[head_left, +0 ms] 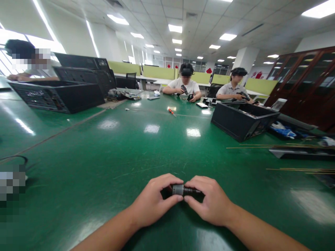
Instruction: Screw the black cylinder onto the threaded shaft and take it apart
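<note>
Low in the middle of the head view, a short dark cylindrical part (178, 190) with a grey collar and a ringed, narrower black section lies sideways between my hands. My left hand (158, 197) curls around its collar end, thumb in front and fingers behind. Around the narrower end closes my right hand (211, 198), thumb and fingertips pinching near the collar. The fingertips of both hands almost meet at the middle of the part. Both its ends are partly covered by my hands, and its exact kind cannot be made out.
An orange screwdriver (171, 112) lies farther out on the green table (117, 150). Black computer cases stand at left (65, 96) and right (240, 120). Thin brass-coloured rods (261, 146) stick in from the right. Several people sit around the table, two across holding tools.
</note>
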`<state>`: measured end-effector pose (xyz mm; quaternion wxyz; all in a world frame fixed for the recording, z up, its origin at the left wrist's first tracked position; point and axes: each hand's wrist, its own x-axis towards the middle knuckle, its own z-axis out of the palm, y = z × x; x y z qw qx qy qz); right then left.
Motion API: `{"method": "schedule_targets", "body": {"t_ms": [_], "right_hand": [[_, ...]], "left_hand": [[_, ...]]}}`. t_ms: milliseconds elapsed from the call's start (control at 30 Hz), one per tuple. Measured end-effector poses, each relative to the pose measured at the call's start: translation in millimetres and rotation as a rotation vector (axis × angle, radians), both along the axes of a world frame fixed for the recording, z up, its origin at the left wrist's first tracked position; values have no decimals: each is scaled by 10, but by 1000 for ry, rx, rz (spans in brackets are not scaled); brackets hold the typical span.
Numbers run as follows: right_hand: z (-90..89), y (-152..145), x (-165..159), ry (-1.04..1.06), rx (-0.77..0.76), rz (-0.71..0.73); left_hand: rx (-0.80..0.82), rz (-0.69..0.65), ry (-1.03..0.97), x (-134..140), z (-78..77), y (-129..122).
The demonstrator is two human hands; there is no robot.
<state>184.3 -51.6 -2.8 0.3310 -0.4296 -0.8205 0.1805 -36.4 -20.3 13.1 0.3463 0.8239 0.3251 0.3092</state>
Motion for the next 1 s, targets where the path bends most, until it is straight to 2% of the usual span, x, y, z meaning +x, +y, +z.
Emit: {"method": "schedule_targets", "body": {"t_ms": [300, 1000], "right_hand": [[11, 21, 0, 17, 16, 56], [-5, 21, 18, -17, 13, 32]], "left_hand": [[36, -13, -19, -1, -15, -12], [68, 0, 15, 12, -22, -38]]}}
